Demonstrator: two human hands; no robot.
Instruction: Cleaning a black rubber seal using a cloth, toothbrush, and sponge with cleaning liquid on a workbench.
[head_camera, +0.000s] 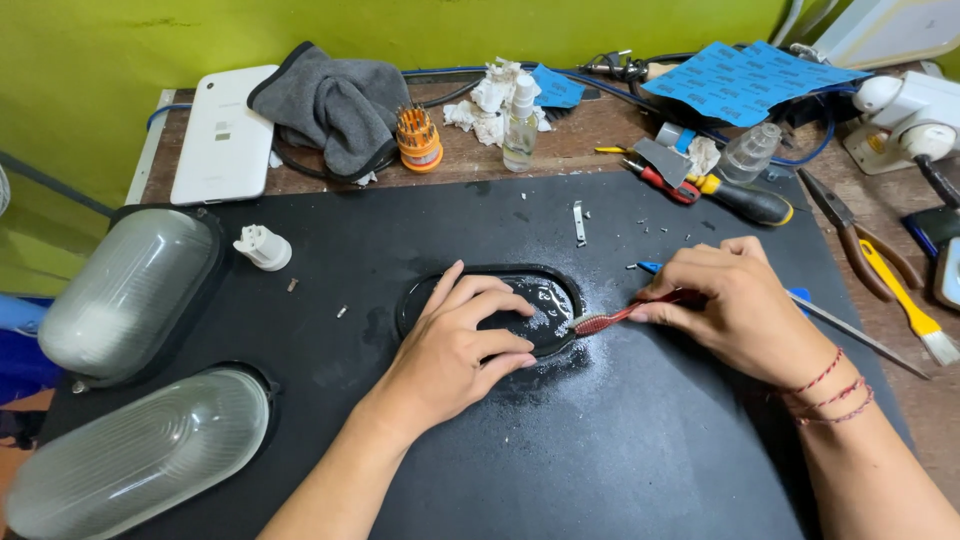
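A black oval lamp base (548, 300) lies on the black work mat (600, 440) in the middle of the head view. My left hand (455, 345) rests flat on it, fingers spread, pressing it down. My right hand (730, 305) grips a red toothbrush (608, 320) whose bristle head touches the base's right rim. White dust and grit are scattered over the mat around the brush head.
Two oval ribbed glass lamp covers (125, 290) (140, 455) lie at the left. A white lamp socket (263, 247), small screws, a spray bottle (519, 125), an orange bit holder (419, 138), a grey cloth (335, 100), screwdrivers (735, 195), pliers (850, 230) and blue sandpaper (740, 80) ring the mat.
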